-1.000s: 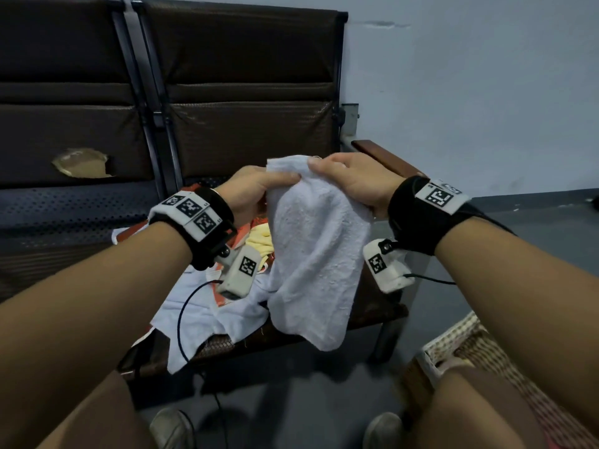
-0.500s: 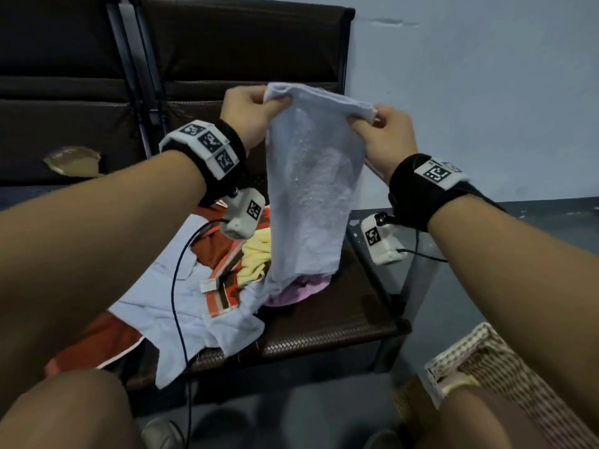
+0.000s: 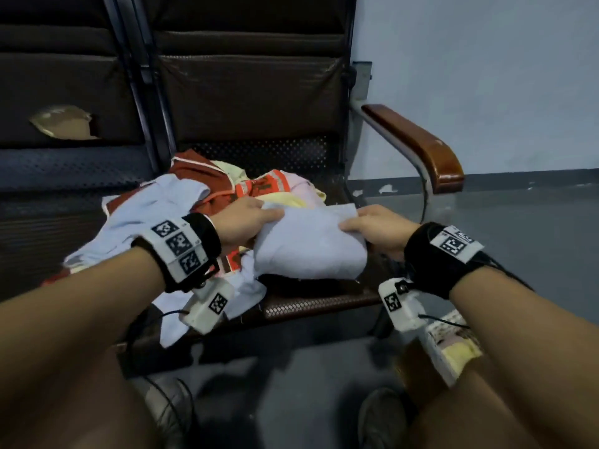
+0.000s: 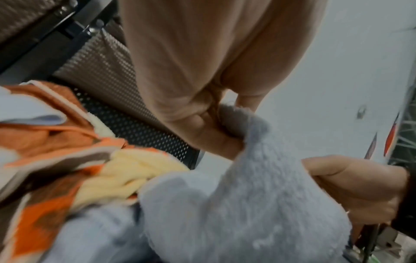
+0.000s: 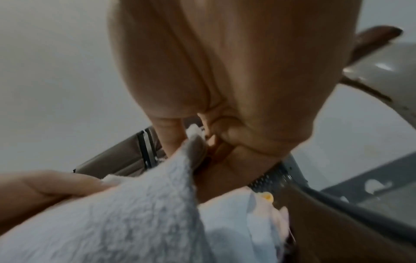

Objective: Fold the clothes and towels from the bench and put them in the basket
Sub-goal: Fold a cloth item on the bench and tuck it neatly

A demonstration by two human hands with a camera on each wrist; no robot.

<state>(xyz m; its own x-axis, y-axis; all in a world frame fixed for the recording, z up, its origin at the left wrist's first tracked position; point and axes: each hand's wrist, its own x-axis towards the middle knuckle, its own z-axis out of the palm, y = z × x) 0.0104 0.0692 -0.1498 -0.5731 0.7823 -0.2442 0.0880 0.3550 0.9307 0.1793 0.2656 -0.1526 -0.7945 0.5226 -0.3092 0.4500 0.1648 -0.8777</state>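
A white towel [image 3: 308,244] lies low over the brown bench seat [image 3: 317,303], doubled over, with its fold bulging toward me. My left hand [image 3: 246,218] pinches its far left corner between thumb and fingers. My right hand [image 3: 376,228] pinches the far right corner the same way. The left wrist view shows the towel [image 4: 247,204] gripped by the left hand [image 4: 213,128], with the right hand [image 4: 351,186] at its other edge. The right wrist view shows the towel [image 5: 126,213] pinched in the right hand [image 5: 202,142]. A woven basket [image 3: 450,348] stands on the floor at the lower right.
A pile of clothes [image 3: 201,202] in orange, red, yellow, pink and pale blue covers the seat's left half and lies behind the towel. A wooden armrest [image 3: 418,144] juts out on the right. The bench backrest [image 3: 252,89] rises behind. My shoes [image 3: 382,416] are on the grey floor.
Both hands came down from chest height to just above the seat, still holding the towel's top corners. The towel, which hung long and straight, now lies doubled over the seat.
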